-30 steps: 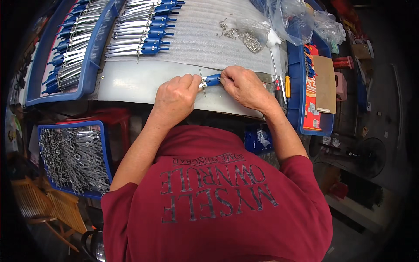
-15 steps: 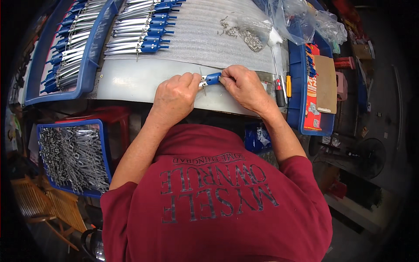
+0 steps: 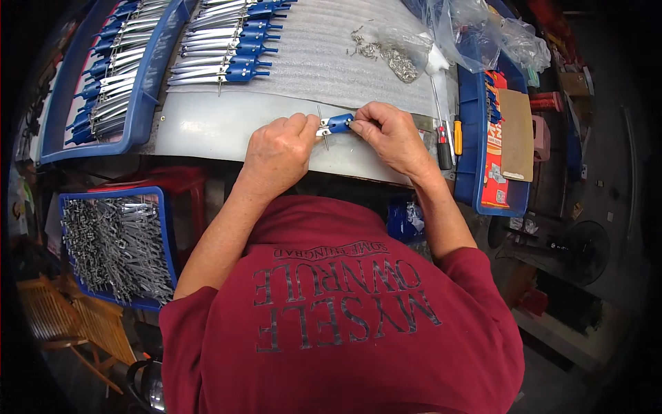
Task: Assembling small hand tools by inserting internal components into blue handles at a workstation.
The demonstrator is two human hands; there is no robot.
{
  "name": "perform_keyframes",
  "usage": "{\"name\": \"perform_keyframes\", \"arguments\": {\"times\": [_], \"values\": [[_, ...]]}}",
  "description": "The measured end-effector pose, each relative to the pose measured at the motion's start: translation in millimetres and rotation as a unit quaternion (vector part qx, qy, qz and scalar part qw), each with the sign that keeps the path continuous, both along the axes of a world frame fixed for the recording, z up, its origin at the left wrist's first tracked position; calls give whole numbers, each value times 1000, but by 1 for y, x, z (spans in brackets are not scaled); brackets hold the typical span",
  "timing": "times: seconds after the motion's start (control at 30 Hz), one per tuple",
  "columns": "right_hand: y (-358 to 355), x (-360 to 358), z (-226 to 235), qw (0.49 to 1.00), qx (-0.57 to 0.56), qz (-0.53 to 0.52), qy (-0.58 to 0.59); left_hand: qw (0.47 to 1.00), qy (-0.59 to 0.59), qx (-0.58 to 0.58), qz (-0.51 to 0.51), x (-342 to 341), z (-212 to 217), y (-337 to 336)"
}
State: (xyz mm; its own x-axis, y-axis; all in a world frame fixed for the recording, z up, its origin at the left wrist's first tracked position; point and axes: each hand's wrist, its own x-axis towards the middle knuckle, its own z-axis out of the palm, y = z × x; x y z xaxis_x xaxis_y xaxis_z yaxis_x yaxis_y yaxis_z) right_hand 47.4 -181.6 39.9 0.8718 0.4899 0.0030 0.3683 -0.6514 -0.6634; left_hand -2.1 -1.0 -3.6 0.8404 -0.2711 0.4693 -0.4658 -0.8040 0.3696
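My left hand point(image 3: 279, 148) is closed around the silver metal length of a blue-ended metal piece point(image 3: 339, 123), just above the front of the worktable. Its blue end points right, and a thin metal rod stands crosswise beside the fist. My right hand point(image 3: 394, 138) is closed, with thumb and forefinger pinched at the tip of the blue end. Whatever sits between those fingertips is too small to make out. Similar blue-ended metal pieces point(image 3: 238, 72) lie in a stacked row on the table's far left.
A blue tray point(image 3: 141, 121) of similar pieces stands at left; another blue tray point(image 3: 169, 234) below holds grey metal parts. Small screws or pins point(image 3: 398, 63) spill from a plastic bag. Red-black point(image 3: 443, 148) and yellow point(image 3: 457, 136) screwdrivers lie beside the right blue bin point(image 3: 469, 159).
My right hand's fingers have shifted slightly right along the blue end, showing more of it. My left hand keeps its hold in nearly the same place.
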Motion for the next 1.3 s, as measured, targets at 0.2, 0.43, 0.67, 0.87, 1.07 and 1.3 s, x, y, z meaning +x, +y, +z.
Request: {"name": "perform_keyframes", "arguments": {"times": [0.2,0.43,0.67,0.87,1.07,1.3], "values": [[-4,-1,1,1000,1,-9,16,1000,4,-15,-1,0,-1,0],[-12,-11,-4,999,-8,-12,-47,1000,-1,-24,6,0,1,0],[-3,-27,-22,993,-9,34,-113,999,33,-35,-3,-1,1,0],[-4,-19,-21,972,-56,143,-177,998,36,-43,2,-1,0,1],[-11,-14,-19,957,-82,212,-179,998,39,-40,3,-2,0,1],[-15,-8,-19,958,-53,227,-165,999,22,-32,5,0,-1,0]]}}
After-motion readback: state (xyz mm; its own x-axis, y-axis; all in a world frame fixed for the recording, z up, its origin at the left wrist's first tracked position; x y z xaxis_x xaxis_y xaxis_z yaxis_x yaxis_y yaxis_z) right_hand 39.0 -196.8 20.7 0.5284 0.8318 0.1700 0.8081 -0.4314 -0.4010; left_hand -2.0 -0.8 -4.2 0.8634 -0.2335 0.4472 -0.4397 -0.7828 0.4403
